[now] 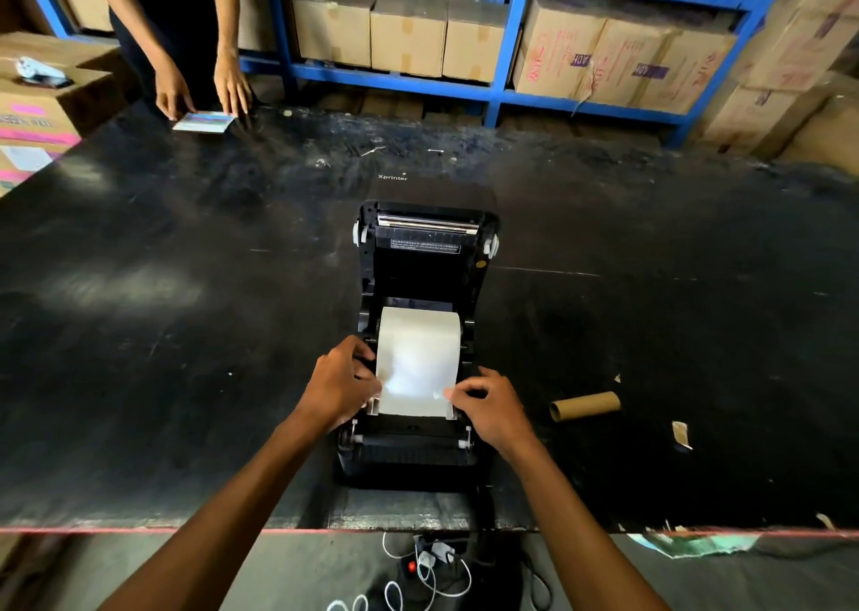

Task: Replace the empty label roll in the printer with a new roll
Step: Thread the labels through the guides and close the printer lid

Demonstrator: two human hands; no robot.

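Note:
A black label printer (420, 461) stands open near the table's front edge, its lid (425, 233) tilted back. A white label roll (418, 354) sits in its bay, with the paper drawn forward over the feed path. My left hand (341, 382) grips the paper's left edge and the guide there. My right hand (488, 408) pinches the paper's right front corner. An empty brown cardboard core (584, 406) lies on the table to the right of the printer.
The black table (186, 308) is wide; its front edge has a red strip. A paper scrap (681, 433) lies right of the core. Another person (200, 85) stands at the far left over a card (203, 122). Cables (432, 573) lie on the floor below. Shelves hold cardboard boxes (409, 33).

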